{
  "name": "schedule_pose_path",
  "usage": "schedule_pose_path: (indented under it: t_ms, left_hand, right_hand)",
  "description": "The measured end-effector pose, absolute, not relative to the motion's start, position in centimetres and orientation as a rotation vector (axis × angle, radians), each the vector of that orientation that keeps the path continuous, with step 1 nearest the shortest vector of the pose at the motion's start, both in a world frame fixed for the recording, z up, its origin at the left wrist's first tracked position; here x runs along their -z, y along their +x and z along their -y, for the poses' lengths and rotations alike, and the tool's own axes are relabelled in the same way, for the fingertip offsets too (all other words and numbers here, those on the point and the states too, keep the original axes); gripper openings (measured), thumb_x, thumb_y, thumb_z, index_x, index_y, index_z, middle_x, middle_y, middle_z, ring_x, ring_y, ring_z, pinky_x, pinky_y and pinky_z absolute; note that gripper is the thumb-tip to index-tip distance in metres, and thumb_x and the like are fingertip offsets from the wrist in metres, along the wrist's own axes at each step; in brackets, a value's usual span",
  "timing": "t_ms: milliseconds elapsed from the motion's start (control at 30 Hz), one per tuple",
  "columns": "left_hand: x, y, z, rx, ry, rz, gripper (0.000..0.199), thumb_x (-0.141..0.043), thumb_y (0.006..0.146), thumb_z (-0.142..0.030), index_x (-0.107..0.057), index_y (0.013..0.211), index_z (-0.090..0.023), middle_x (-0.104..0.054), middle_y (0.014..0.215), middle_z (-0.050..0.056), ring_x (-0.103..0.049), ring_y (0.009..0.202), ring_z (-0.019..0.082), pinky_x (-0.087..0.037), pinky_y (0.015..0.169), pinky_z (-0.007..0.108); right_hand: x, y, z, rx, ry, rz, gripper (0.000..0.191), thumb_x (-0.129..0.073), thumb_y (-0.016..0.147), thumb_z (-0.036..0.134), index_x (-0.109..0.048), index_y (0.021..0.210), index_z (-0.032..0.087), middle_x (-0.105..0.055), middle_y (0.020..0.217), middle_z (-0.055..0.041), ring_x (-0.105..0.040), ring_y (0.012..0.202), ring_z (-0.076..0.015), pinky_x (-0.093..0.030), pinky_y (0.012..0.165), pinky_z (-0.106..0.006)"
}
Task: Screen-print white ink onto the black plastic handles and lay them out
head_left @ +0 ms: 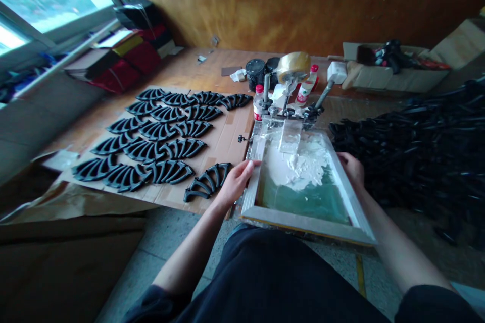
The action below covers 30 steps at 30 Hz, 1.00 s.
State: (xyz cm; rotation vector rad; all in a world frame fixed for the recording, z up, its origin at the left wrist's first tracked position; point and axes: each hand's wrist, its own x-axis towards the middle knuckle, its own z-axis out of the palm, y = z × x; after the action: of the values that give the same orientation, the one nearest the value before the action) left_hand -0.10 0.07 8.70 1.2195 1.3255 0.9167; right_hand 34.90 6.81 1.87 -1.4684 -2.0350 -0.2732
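A silkscreen frame (pixel 308 219) with a metal rim lies in front of me, its green mesh partly covered by white paste (pixel 303 164). My left hand (pixel 238 180) is closed at the frame's left side, thumb and a fingertip against the rim. On the right side my right hand (pixel 352 170) grips the rim, its fingertips partly hidden. A clear squeegee-like plate (pixel 290 136) rests at the far end of the mesh, below a metal clamp stand (pixel 284 112). Left of my left hand, a row of curved black handles (pixel 208 181) lies on cardboard (pixel 231 133).
More black handles (pixel 159 149) lie in rows on the cardboard. To the right spreads a large heap of black parts (pixel 417 156). Behind the frame stand dark tubs (pixel 255 74), a red-capped bottle (pixel 307 86), a tape roll (pixel 293 65) and an open carton (pixel 401 79).
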Motion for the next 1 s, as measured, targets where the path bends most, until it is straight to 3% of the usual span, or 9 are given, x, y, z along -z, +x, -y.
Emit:
schedule_pose_path:
  t_ms: [67, 133, 200, 400, 533, 600, 700, 900, 1000]
  left_hand:
    - [-5.1, -0.5, 0.9, -0.809, 1.22, -1.39, 0.061, -0.051, 0.087, -0.054, -0.05, 0.137, -0.019, -0.048, 0.062, -0.003, -0.038, 0.052, 0.009, -0.029, 0.048, 0.02]
    - [-2.0, -0.5, 1.2, -0.745, 1.274, -1.492, 0.065, -0.052, 0.087, -0.048, -0.037, 0.146, -0.023, -0.045, 0.061, -0.006, -0.04, 0.052, 0.009, -0.029, 0.049, 0.019]
    - [0.0, -0.4, 1.0, -0.695, 1.339, -1.597, 0.063, -0.05, 0.088, -0.044, -0.036, 0.146, -0.025, -0.046, 0.061, -0.006, -0.043, 0.054, 0.01, -0.03, 0.052, 0.02]
    - [1.3, -0.4, 0.5, -0.639, 1.396, -1.639, 0.057, -0.047, 0.088, -0.046, -0.044, 0.142, -0.026, -0.051, 0.062, -0.004, -0.048, 0.057, 0.012, -0.032, 0.054, 0.02]
    - [1.5, -0.4, 0.7, -0.644, 1.377, -1.643, 0.057, -0.048, 0.088, -0.048, -0.044, 0.142, -0.027, -0.053, 0.065, -0.004, -0.048, 0.056, 0.012, -0.032, 0.054, 0.02]
    - [1.6, -0.3, 0.7, -0.656, 1.367, -1.643, 0.057, -0.048, 0.088, -0.048, -0.045, 0.141, -0.027, -0.053, 0.066, -0.003, -0.048, 0.057, 0.012, -0.032, 0.054, 0.02]
    - [1.5, -0.2, 0.7, -0.692, 1.316, -1.649, 0.057, -0.052, 0.086, -0.047, -0.049, 0.138, -0.025, -0.052, 0.064, -0.003, -0.047, 0.056, 0.012, -0.033, 0.053, 0.02]
    - [0.9, 0.0, 0.9, -0.747, 1.252, -1.637, 0.055, -0.054, 0.085, -0.046, -0.053, 0.134, -0.023, -0.053, 0.063, -0.003, -0.047, 0.055, 0.011, -0.035, 0.052, 0.02]
    - [0.5, 0.0, 1.0, -0.745, 1.257, -1.644, 0.054, -0.054, 0.085, -0.047, -0.053, 0.133, -0.022, -0.053, 0.063, -0.004, -0.046, 0.055, 0.011, -0.035, 0.052, 0.02]
  right_hand:
    - [-3.1, 34.6, -8.5, 0.141, -1.585, 1.878, 0.035, -0.042, 0.092, 0.026, -0.067, 0.11, 0.01, -0.067, 0.094, -0.012, -0.063, 0.072, -0.0187, -0.054, 0.067, -0.033]
    - [-4.4, 32.0, -10.0, 0.023, -1.562, 1.887, 0.047, -0.06, 0.083, 0.031, -0.056, 0.128, 0.014, -0.057, 0.122, -0.0171, -0.061, 0.1, -0.0264, -0.052, 0.086, -0.043]
    - [-5.5, 28.2, -10.9, -0.078, -1.493, 2.045, 0.061, -0.071, 0.076, 0.032, -0.052, 0.131, 0.016, -0.05, 0.13, -0.0176, -0.05, 0.118, -0.0316, -0.045, 0.096, -0.048]
    - [-4.8, 22.7, -7.2, -0.237, -1.422, 2.514, 0.007, -0.06, 0.083, 0.02, -0.065, 0.088, 0.021, -0.067, 0.086, -0.0053, -0.061, 0.082, -0.0211, -0.047, 0.071, -0.031]
    - [-4.0, 24.8, -3.5, -0.283, -0.939, 2.76, 0.028, -0.05, 0.08, 0.004, -0.066, 0.095, 0.02, -0.068, 0.093, -0.004, -0.061, 0.087, -0.0183, -0.045, 0.072, -0.028]
    - [-4.5, 25.6, -3.2, -0.379, -0.828, 2.824, 0.028, -0.052, 0.078, 0.004, -0.067, 0.093, 0.022, -0.069, 0.09, -0.0013, -0.061, 0.085, -0.0169, -0.045, 0.072, -0.026]
    - [-5.0, 25.4, -4.0, -0.427, -0.992, 2.733, 0.019, -0.057, 0.079, 0.011, -0.067, 0.088, 0.024, -0.069, 0.083, 0.0013, -0.062, 0.08, -0.0168, -0.046, 0.07, -0.027]
    - [-2.3, 24.8, -1.1, -0.176, -0.954, 2.591, 0.042, -0.047, 0.08, 0.003, -0.065, 0.115, 0.017, -0.066, 0.119, -0.0097, -0.064, 0.098, -0.0216, -0.051, 0.081, -0.034]
    - [-2.3, 25.4, -0.2, -0.266, -0.915, 2.599, 0.037, -0.052, 0.081, 0.007, -0.066, 0.113, 0.02, -0.069, 0.114, -0.0067, -0.066, 0.096, -0.0201, -0.052, 0.081, -0.032]
